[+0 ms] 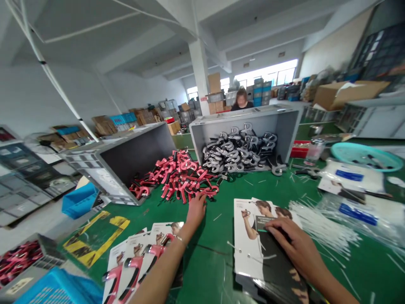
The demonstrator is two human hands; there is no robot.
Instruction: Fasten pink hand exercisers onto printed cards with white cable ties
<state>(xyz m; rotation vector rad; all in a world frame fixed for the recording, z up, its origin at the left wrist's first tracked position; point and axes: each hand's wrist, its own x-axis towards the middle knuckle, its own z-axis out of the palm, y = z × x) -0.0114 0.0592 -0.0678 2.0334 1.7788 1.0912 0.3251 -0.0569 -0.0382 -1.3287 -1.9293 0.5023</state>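
My left hand (pixel 196 210) reaches to the front edge of a heap of red-and-black hand grippers (pixel 179 179), with nothing visible in it. My right hand (pixel 292 245) lies flat, fingers apart, on a stack of printed cards (pixel 248 236). To the left of my left forearm, several cards with red grippers attached (pixel 134 264) lie fanned on the green table mat (pixel 209 261). Silver-and-black grippers (pixel 237 152) spill from a grey crate (pixel 245 120) lying on its side behind the red heap.
A second tipped grey crate (pixel 126 156) sits left of the red heap. White cable ties (pixel 325 223) and plastic bags with blue labels (pixel 351 181) lie to the right. Blue baskets (pixel 79 200) stand at the left. A co-worker (pixel 241 101) sits beyond the crates.
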